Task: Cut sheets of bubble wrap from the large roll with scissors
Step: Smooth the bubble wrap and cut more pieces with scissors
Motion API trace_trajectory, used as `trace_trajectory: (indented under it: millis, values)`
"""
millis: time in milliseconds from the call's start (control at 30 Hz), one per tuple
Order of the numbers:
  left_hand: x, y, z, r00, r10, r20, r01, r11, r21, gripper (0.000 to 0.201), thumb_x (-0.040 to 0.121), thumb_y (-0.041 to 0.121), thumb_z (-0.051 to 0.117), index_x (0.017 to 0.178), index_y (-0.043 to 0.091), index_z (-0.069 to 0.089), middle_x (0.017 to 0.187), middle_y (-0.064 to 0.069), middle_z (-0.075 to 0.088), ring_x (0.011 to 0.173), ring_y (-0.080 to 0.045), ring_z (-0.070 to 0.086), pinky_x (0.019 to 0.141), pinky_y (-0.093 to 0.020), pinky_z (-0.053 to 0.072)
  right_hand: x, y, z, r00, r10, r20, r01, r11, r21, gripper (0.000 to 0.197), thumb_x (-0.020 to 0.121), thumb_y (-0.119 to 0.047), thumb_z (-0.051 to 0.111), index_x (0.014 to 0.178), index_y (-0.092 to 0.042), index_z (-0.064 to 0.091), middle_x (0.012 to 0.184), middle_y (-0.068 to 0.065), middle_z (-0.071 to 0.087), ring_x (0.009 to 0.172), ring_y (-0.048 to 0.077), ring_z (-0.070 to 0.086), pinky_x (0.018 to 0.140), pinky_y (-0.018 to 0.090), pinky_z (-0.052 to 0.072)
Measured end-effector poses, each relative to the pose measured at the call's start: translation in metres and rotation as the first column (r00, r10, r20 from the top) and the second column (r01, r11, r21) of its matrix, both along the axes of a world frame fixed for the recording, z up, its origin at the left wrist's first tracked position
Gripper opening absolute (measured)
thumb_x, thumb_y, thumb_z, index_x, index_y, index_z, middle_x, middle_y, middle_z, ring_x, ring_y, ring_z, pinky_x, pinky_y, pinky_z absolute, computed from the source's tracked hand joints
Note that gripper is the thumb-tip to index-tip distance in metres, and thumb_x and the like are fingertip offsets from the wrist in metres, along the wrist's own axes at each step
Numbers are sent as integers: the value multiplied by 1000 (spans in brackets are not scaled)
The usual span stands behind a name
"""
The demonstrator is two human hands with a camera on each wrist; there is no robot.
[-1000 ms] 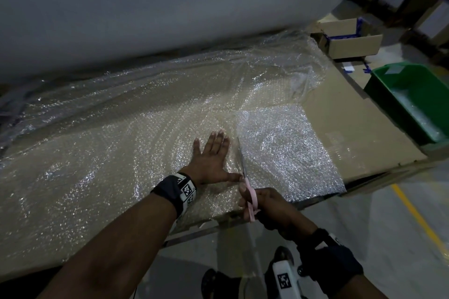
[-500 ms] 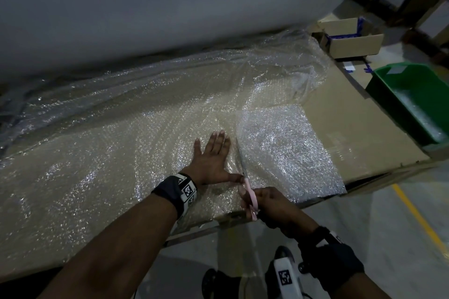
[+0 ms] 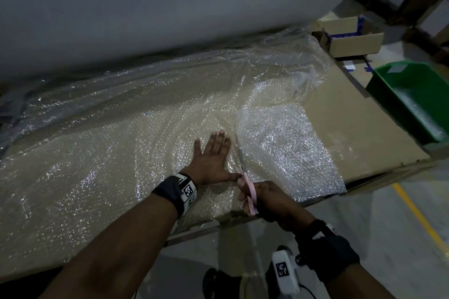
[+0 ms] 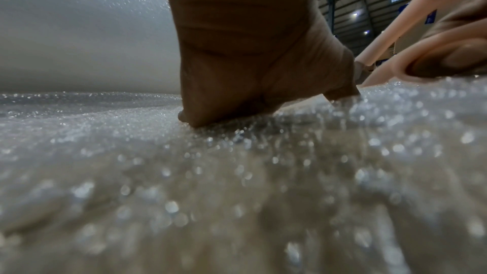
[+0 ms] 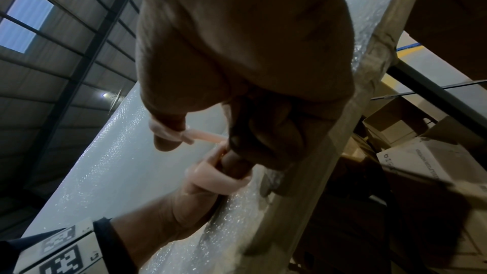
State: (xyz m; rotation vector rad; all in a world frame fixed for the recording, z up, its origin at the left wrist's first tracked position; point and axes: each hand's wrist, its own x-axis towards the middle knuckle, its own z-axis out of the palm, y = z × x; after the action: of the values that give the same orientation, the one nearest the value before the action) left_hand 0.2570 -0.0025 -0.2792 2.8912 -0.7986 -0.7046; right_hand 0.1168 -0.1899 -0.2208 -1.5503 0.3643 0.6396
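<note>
Our scissors [image 3: 243, 165] have crept farther into the bubble wrap [image 3: 121, 153]; right hand [image 3: 267, 198] grips them, left hand [image 3: 211, 158] presses flat, so cutting progresses.

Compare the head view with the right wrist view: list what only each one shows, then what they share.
Only the head view: the left hand pressed flat on the bubble wrap, the scissors' blades lying beside it, the green bin and the open cardboard box.

Only the right wrist view: the roof with its skylight, and the right hand's fingers threaded through the pink handle loops.

Both: the right hand holding the scissors, the left wrist band, the big roll.
</note>
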Motion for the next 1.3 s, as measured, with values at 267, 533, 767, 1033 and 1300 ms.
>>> trace_trajectory:
  millis: [267,533,767,1033,1300]
  values:
    - [-1,-1,5,1000,1,-16,-1,1000,-6,157,38,113,-10,165,20,-22,168,-4,-38,154,-25,-36,120,-71,-14,5,-2,5,1000,-8,11,9,1000,-16,61,94,-56,68,90,5,74,71,19,63,41,11,50,39,15,33]
    - [-2,0,6,1000,-8,-24,8,1000,-11,161,35,115,-8,165,19,-21,167,-5,-38,153,-26,-37,120,-71,-15,8,-4,3,1000,-4,5,4,999,-36,72,88,-66,68,98,5,74,76,19,65,41,10,47,40,16,31]
    - [-2,-1,7,1000,-9,-17,9,1000,-7,159,37,113,-11,165,19,-20,168,-5,-36,154,-27,-35,120,-72,-14,13,-2,2,1000,-10,0,10,1000,-28,74,89,-65,67,100,8,73,68,14,63,41,11,48,40,16,33]
    - [-1,-1,7,1000,-9,-15,9,1000,4,160,36,113,-13,165,19,-21,167,-5,-37,155,-27,-34,120,-72,-14,14,-2,-2,1000,-13,15,12,1000,12,74,89,-65,68,97,9,72,70,16,66,49,17,53,41,17,35]
    - [2,0,-4,1000,-1,-4,1,1000,8,139,62,106,19,165,21,-21,166,-3,-39,152,-24,-38,119,-71,-17,24,0,-4,1000,-21,-3,21,999,37,96,57,-83,82,92,6,74,73,19,68,71,34,59,66,38,45]
